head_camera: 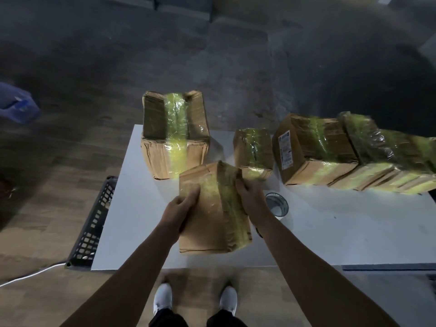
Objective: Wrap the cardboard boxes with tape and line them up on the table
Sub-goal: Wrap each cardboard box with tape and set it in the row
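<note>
I hold a brown cardboard box (212, 215) banded with yellowish tape, tilted above the white table (330, 232). My left hand (181, 206) grips its left edge and my right hand (250, 194) grips its right side by the tape band. A tape roll (277, 206) stands on the table just right of my right wrist. Taped boxes stand behind: a big one (174, 133) at the back left, a small one (254, 152) in the middle, and two more (313, 149) (387, 152) side by side to the right.
A black plastic crate (94, 225) stands on the floor against the table's left side. A white cable (30, 274) runs over the wooden floor at lower left. A blue object (16, 102) lies far left. My white shoes (162, 300) show below the table's front edge.
</note>
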`<state>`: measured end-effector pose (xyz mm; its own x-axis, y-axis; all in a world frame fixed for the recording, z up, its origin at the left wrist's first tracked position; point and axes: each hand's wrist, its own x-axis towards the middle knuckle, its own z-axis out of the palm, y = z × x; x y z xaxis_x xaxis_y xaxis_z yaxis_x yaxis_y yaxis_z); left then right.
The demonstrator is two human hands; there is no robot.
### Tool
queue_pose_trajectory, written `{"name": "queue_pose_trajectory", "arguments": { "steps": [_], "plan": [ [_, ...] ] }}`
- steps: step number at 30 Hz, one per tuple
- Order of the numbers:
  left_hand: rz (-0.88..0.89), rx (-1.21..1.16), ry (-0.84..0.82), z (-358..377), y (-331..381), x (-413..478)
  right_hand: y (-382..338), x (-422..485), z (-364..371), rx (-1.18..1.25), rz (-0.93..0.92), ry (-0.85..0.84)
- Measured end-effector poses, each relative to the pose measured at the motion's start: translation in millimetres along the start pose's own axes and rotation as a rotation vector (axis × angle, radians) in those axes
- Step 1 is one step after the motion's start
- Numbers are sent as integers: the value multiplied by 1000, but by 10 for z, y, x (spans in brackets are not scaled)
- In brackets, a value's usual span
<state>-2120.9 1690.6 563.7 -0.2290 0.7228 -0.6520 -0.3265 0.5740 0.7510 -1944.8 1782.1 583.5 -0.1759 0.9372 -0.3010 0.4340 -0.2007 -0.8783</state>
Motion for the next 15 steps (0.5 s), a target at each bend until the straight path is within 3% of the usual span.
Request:
{"name": "queue_pose_trajectory", "arguments": {
  "steps": [4,8,15],
  "plan": [
    [36,76,178,-32,95,60,-114,73,173,-164,141,-23],
    [39,232,311,53,115,131,-176,20,214,-58,219,-99],
    [10,526,351,149,23,184,-217,51,355,-312,178,-128]
  ]
}}
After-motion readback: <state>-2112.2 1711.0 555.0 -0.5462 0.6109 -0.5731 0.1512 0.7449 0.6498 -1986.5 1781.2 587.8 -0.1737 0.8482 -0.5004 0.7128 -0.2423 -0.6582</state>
